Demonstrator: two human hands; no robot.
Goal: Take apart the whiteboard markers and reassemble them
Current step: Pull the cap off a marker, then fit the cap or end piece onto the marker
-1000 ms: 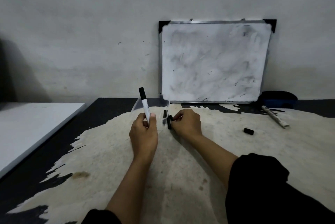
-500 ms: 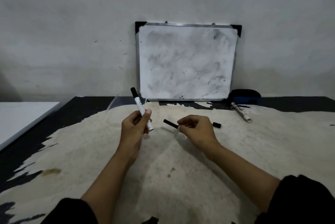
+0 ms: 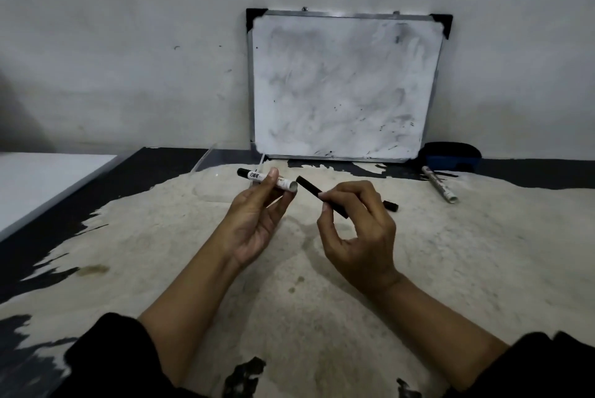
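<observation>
My left hand (image 3: 257,220) holds a white marker barrel (image 3: 264,178) nearly level above the table, its black capped end at the left and its open end at the right. My right hand (image 3: 357,230) pinches a thin black ink stick (image 3: 309,187), whose free tip points up-left, a short gap from the barrel's open end. A small black end piece (image 3: 390,205) lies on the table just right of my right hand. A second white marker (image 3: 439,183) lies at the back right.
A smudged whiteboard (image 3: 344,85) leans on the wall behind. A blue and black eraser (image 3: 450,159) sits at its right foot. A clear plastic container (image 3: 225,161) stands behind my left hand. The worn table (image 3: 322,301) is black at its edges; a white surface (image 3: 42,178) lies left.
My left hand has tipped the barrel from upright to nearly level, open end toward the right. My right hand has lifted the black stick off the table and brought its tip near that opening.
</observation>
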